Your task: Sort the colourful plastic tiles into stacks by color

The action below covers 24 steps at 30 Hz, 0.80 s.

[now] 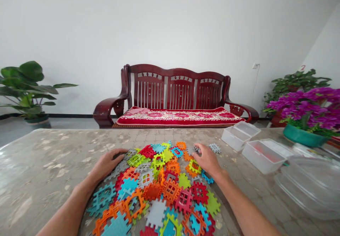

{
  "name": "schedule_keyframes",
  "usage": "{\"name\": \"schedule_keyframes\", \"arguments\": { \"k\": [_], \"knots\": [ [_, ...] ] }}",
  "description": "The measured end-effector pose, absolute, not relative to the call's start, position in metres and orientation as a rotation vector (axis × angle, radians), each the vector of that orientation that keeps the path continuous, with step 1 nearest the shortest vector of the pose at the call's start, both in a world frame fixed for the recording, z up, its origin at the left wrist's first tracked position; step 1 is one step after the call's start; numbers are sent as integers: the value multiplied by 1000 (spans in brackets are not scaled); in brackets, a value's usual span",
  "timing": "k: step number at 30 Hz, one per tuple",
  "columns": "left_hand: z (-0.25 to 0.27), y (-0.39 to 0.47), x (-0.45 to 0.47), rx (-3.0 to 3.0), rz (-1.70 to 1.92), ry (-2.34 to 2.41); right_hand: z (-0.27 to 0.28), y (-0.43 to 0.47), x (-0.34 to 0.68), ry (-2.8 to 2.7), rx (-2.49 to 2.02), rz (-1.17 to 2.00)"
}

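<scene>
Notched tiles (153,191) lie heaped between left hand (108,162) and right hand (208,160).

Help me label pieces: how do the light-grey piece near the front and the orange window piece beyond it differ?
The light-grey piece has a solid face; the orange piece has window openings. The grey one lies nearer the front, the orange one farther back. Both have notched edges.

Bright, soft, even light; plain white wall (170,23) greys slightly toward upper corners. Glare at far L edge of grey floral-patterned table cover (45,165), w/ small highlights on glossy dark-red wooden bench (182,92). Heaped multicoloured toothed plastic tiles (171,190) vivid, detail a bit soft. Wide-angle distort. stretches L & R edges.
</scene>
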<state>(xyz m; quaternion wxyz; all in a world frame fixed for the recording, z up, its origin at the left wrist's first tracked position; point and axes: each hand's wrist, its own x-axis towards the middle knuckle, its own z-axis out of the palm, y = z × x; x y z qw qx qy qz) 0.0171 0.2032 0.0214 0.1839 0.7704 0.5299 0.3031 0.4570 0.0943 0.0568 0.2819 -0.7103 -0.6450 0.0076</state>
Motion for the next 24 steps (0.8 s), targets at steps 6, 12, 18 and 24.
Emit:
{"name": "schedule_keyframes", "arguments": {
  "k": [6, 12, 18, 24],
  "knots": [
    [22, 203, 17, 2169, 877, 1478, 68, 88, 434, -2028, -1999, -139],
    [22, 204, 17, 2165, 847, 1483, 69, 87, 427, -1971, -2006, -144],
    [24, 203, 18, 2172, 861, 1485, 69, 86, 418, -1946, -2166, -193],
    [22, 204, 17, 2179, 857, 1471, 66, 86, 414, -1875, -2158, -115]
  ]
}}
